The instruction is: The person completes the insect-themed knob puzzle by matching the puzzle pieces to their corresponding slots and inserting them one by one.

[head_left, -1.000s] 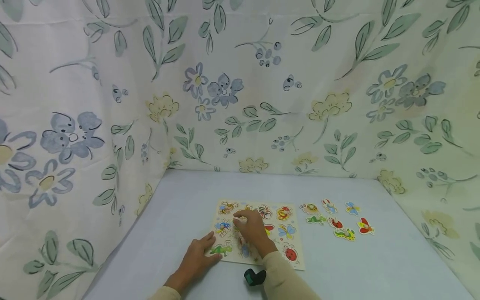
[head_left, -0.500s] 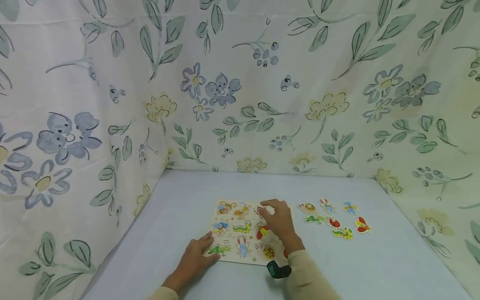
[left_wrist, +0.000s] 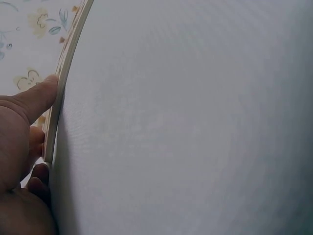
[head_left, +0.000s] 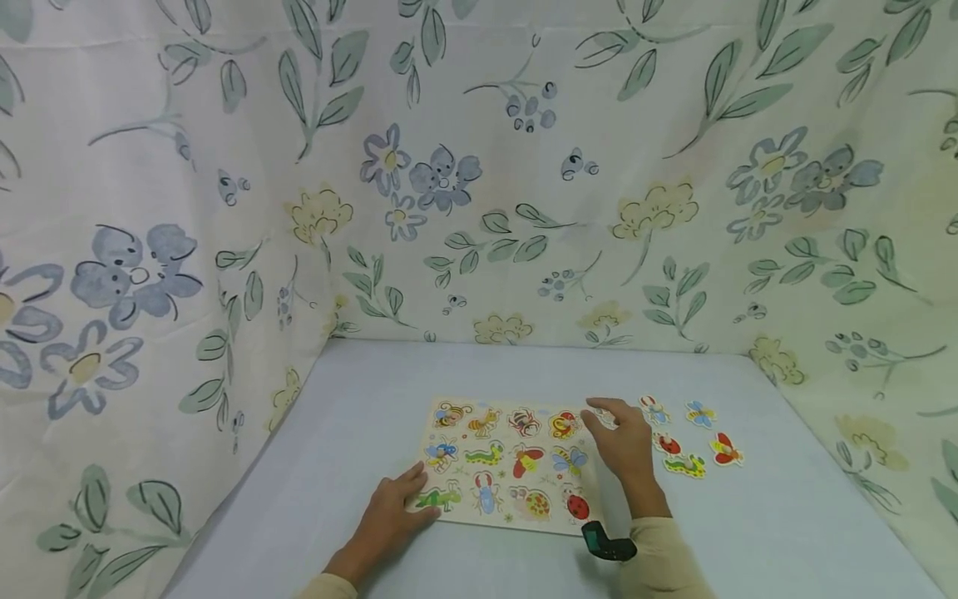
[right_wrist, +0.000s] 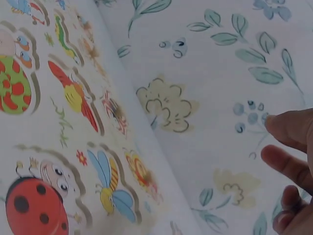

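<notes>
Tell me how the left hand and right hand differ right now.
The left hand touches the board's near left corner; the right hand hovers at its right end, by the loose pieces. The left hand's thumb is against the board; the right hand's thumb and index finger curve apart, nothing visible between them. Both come out of beige sleeves.

One puzzle board (head_left: 508,443), twelve bug pictures (head_left: 528,462), five loose bug pieces (head_left: 726,449) in clear view
</notes>
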{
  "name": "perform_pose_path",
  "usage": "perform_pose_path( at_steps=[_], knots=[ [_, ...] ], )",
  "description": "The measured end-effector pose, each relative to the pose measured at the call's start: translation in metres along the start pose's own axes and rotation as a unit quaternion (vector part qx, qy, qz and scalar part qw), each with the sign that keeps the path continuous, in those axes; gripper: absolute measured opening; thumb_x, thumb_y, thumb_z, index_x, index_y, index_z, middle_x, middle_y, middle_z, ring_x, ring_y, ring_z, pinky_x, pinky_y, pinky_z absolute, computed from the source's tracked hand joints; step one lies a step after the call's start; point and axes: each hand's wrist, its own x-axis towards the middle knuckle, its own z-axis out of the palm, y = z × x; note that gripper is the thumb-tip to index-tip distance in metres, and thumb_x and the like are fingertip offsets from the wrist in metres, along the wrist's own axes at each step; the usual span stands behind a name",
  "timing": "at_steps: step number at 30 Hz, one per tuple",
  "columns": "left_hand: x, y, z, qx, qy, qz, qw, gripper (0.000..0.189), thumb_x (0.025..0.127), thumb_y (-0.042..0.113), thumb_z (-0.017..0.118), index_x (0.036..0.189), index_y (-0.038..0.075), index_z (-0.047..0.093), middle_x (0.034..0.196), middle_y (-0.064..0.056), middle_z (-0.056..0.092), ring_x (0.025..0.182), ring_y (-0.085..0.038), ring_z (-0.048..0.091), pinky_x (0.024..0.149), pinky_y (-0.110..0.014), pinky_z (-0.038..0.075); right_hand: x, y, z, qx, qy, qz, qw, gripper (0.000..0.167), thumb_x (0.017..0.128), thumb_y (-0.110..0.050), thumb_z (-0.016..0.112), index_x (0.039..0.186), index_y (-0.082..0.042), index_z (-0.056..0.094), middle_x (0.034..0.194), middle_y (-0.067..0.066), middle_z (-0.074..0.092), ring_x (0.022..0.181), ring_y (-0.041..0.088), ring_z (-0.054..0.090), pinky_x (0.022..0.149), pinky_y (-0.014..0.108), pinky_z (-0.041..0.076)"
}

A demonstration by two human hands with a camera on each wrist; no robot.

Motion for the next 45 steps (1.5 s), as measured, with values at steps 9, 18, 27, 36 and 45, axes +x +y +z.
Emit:
perform_pose_path(
  at_steps=[9, 18, 27, 36, 45],
  knots=[
    [0.002, 0.0, -0.003, -0.007, -0.002, 0.003, 1.0, 0.066, 0.078, 0.038, 0.078, 0.13, 0.003, 0.059, 0.145, -0.003, 0.046, 0.094, -0.015, 0.044, 0.084, -0.038, 0.041, -0.013, 0.025, -0.022, -0.015, 0.03, 0.019, 0.9993, 0.022, 0.084, -0.012, 0.076, 0.104, -0.004, 0.074, 0.109, 0.013, 0.069, 0.101, 0.031, 0.056, 0.08, 0.045, 0.04],
    [0.001, -0.001, -0.001, -0.007, -0.006, -0.005, 0.9999, 0.066, 0.078, 0.039, 0.078, 0.131, 0.004, 0.059, 0.145, -0.002, 0.045, 0.106, -0.021, 0.047, 0.092, -0.046, 0.04, -0.023, 0.051, -0.051, -0.051, 0.054, 0.073, 0.9946, 0.021, 0.085, -0.013, 0.073, 0.105, -0.005, 0.074, 0.108, 0.014, 0.069, 0.092, 0.03, 0.052, 0.071, 0.041, 0.037],
    [0.001, 0.001, 0.0, 0.011, -0.002, -0.005, 0.9999, 0.066, 0.078, 0.04, 0.078, 0.13, 0.005, 0.059, 0.145, -0.001, 0.046, 0.1, -0.016, 0.046, 0.087, -0.041, 0.041, -0.023, 0.069, -0.079, -0.06, 0.074, 0.126, 0.9874, 0.026, 0.088, -0.02, 0.071, 0.106, -0.002, 0.073, 0.115, 0.018, 0.066, 0.105, 0.034, 0.053, 0.08, 0.047, 0.038],
    [0.003, 0.001, 0.0, 0.002, 0.006, -0.009, 0.9999, 0.066, 0.077, 0.038, 0.079, 0.13, 0.005, 0.059, 0.145, 0.0, 0.045, 0.091, -0.014, 0.044, 0.079, -0.033, 0.04, -0.019, 0.084, -0.089, -0.085, 0.057, 0.178, 0.9786, 0.031, 0.09, -0.023, 0.067, 0.114, -0.003, 0.07, 0.113, 0.023, 0.063, 0.097, 0.036, 0.047, 0.069, 0.043, 0.035],
    [0.002, 0.001, 0.001, 0.001, -0.007, -0.02, 0.9998, 0.067, 0.077, 0.041, 0.078, 0.131, 0.006, 0.059, 0.147, 0.002, 0.043, 0.092, -0.014, 0.043, 0.079, -0.032, 0.04, -0.03, 0.106, -0.082, -0.122, 0.099, 0.155, 0.9753, 0.027, 0.087, -0.014, 0.07, 0.109, 0.002, 0.071, 0.082, 0.022, 0.064, 0.085, 0.033, 0.041, 0.065, 0.042, 0.026]
  ],
)
